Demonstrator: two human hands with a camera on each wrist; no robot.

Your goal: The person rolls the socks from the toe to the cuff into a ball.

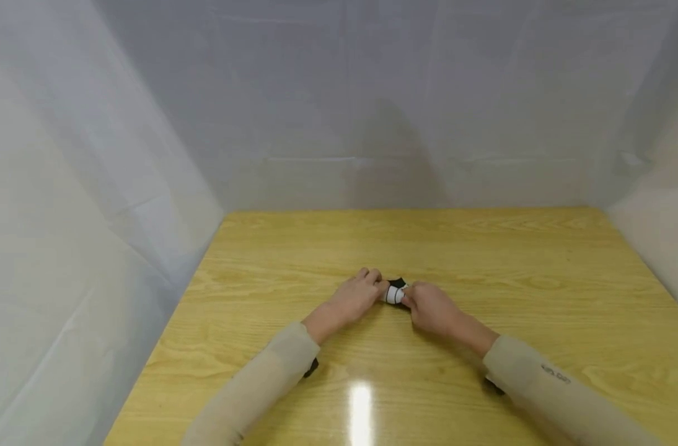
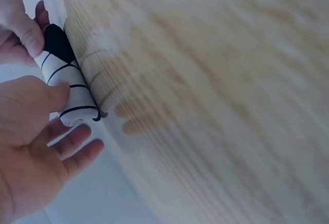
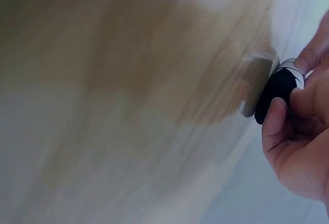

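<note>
A small rolled bundle of white fabric with thin black stripes and a black end, the roll [image 1: 395, 292], lies on the wooden table [image 1: 484, 260] between both hands. My left hand [image 1: 357, 295] pinches its white end [image 2: 72, 93] with thumb and fingers. From the other side my right hand [image 1: 431, 307] grips the black end [image 3: 277, 93], thumb and fingertips curled on it. Both arms wear beige sleeves.
The table is walled in by white sheeting [image 1: 344, 105] at the back and on both sides. A bright glare spot [image 1: 361, 402] lies on the wood near the front edge.
</note>
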